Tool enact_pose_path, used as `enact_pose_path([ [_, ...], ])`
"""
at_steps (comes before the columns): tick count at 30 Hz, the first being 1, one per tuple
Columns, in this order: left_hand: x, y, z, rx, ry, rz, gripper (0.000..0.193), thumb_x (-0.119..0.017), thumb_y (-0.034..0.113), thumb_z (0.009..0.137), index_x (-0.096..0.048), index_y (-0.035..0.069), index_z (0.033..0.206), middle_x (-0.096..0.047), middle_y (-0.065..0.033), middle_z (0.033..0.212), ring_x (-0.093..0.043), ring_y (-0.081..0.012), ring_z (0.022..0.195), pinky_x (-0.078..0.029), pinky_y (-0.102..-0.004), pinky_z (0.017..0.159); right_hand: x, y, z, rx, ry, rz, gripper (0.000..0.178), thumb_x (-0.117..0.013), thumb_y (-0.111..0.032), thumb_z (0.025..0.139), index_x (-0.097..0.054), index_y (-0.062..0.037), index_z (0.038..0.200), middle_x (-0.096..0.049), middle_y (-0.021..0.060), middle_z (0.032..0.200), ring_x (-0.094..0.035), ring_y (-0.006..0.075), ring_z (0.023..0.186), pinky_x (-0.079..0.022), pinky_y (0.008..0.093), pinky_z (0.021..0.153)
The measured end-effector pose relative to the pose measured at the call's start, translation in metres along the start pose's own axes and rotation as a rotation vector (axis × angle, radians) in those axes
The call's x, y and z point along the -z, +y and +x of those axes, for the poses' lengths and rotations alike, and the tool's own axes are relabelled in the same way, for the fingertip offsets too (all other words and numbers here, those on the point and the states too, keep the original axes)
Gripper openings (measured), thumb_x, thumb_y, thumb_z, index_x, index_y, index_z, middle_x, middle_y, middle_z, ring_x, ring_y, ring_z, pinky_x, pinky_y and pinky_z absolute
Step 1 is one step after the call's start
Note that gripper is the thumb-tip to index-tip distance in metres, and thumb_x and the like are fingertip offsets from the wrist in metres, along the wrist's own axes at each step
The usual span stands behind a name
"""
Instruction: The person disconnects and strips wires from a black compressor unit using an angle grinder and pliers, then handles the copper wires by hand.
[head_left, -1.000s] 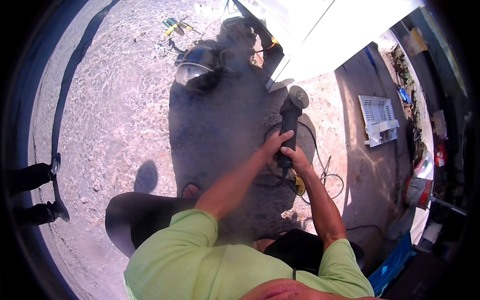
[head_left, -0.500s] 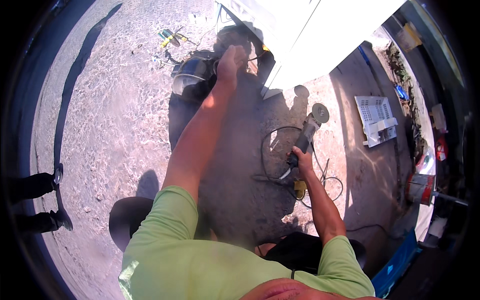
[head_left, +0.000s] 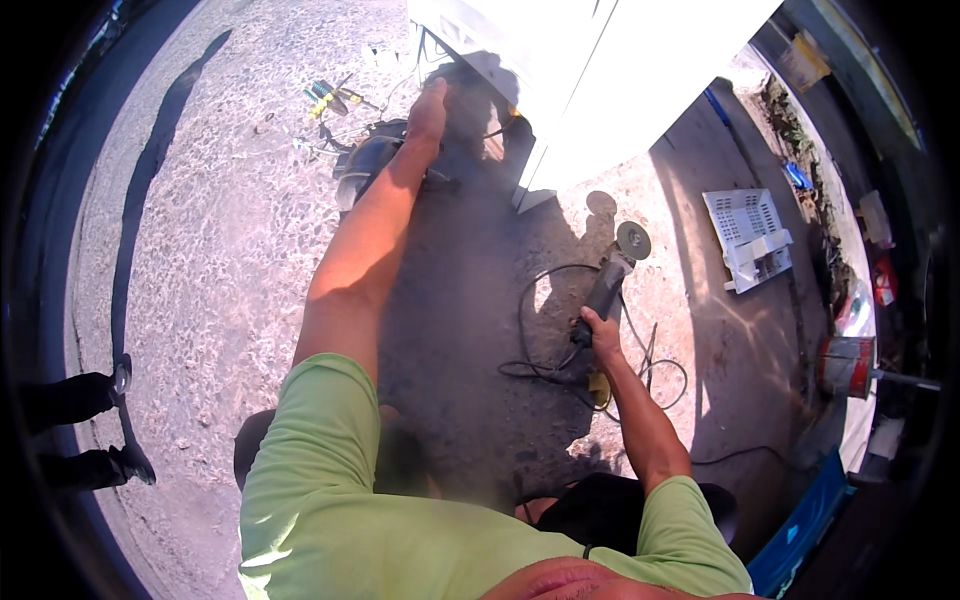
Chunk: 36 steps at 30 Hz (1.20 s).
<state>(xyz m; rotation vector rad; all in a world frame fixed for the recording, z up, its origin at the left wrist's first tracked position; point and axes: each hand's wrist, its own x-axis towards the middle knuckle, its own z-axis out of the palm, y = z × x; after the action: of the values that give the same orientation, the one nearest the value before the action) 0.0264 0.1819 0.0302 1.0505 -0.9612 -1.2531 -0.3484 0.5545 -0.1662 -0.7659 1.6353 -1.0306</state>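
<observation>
My right hand point(head_left: 600, 332) is closed around the rear body of an angle grinder point(head_left: 606, 285), whose grey disc point(head_left: 633, 240) points away from me. The grinder is held over the ground on the right. My left arm stretches far forward, and my left hand point(head_left: 428, 115) is in partial shadow beside a dark, rounded machine part point(head_left: 368, 160) that looks like a compressor. Its fingers are too shaded to show whether they grip anything. Just right of that hand stands a large white appliance cabinet point(head_left: 590, 90), its lower corner close to the ground.
Green-and-yellow-handled pliers point(head_left: 325, 98) lie at far left. The grinder's black cable point(head_left: 525, 330) loops over the ground. A white plastic grille point(head_left: 748, 238) lies to the right, near a red and grey can point(head_left: 847, 367). Another person's feet point(head_left: 120, 420) stand at left.
My left hand has shifted left and slightly farther away beside the dark machine part. The grinder has dropped a little toward me in view, still in my right hand.
</observation>
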Motion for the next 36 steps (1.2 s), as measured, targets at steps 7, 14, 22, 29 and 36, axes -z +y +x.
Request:
enact_pose_path([
  [7,0.007,0.013,-0.013,0.065,0.021,0.005,0.055,-0.047,0.042,0.109,-0.056,-0.001,0.141,-0.062,-0.0093,0.134,-0.055,-0.0193,0.121,-0.041,-0.0334,0.106,-0.008,-0.001,0.003,-0.006,0.008,0.019,0.037,-0.073,-0.038,0.093,-0.069,-0.0016,0.099,-0.072,0.0096,0.083,-0.069,0.0185,0.068,-0.057,0.0330,0.065],
  [14,-0.005,0.014,-0.019,0.096,0.015,0.041,0.052,-0.049,0.049,0.106,-0.061,0.006,0.134,-0.064,-0.0046,0.125,-0.058,-0.0163,0.110,-0.043,-0.0361,0.096,-0.004,0.003,0.006,-0.009,0.023,0.008,0.036,-0.073,-0.039,0.093,-0.069,-0.0025,0.098,-0.072,0.0089,0.083,-0.069,0.0181,0.069,-0.056,0.0324,0.065],
  [22,-0.002,0.005,-0.019,0.120,-0.014,-0.018,0.055,-0.048,0.052,0.106,-0.060,0.007,0.135,-0.064,-0.0057,0.127,-0.060,-0.0175,0.112,-0.043,-0.0393,0.100,-0.008,0.004,0.004,-0.045,0.061,0.008,0.036,-0.073,-0.038,0.093,-0.070,-0.0030,0.097,-0.072,0.0079,0.083,-0.068,0.0177,0.069,-0.056,0.0320,0.067],
  [29,-0.003,0.005,-0.019,0.123,-0.028,-0.036,0.059,-0.049,0.053,0.106,-0.057,0.005,0.139,-0.063,-0.0072,0.131,-0.060,-0.0203,0.115,-0.042,-0.0413,0.103,-0.006,0.008,0.004,-0.046,0.074,-0.007,0.038,-0.073,-0.039,0.092,-0.070,-0.0018,0.097,-0.072,0.0080,0.083,-0.068,0.0175,0.070,-0.056,0.0322,0.067],
  [36,0.009,0.018,-0.028,-0.064,0.049,-0.309,0.068,-0.044,0.058,0.105,-0.057,-0.001,0.136,-0.060,-0.0179,0.140,-0.053,-0.0319,0.134,-0.033,-0.0462,0.118,-0.014,0.000,-0.003,-0.045,0.062,-0.011,0.042,-0.074,-0.043,0.091,-0.071,-0.0008,0.096,-0.073,0.0081,0.082,-0.069,0.0171,0.070,-0.056,0.0313,0.067],
])
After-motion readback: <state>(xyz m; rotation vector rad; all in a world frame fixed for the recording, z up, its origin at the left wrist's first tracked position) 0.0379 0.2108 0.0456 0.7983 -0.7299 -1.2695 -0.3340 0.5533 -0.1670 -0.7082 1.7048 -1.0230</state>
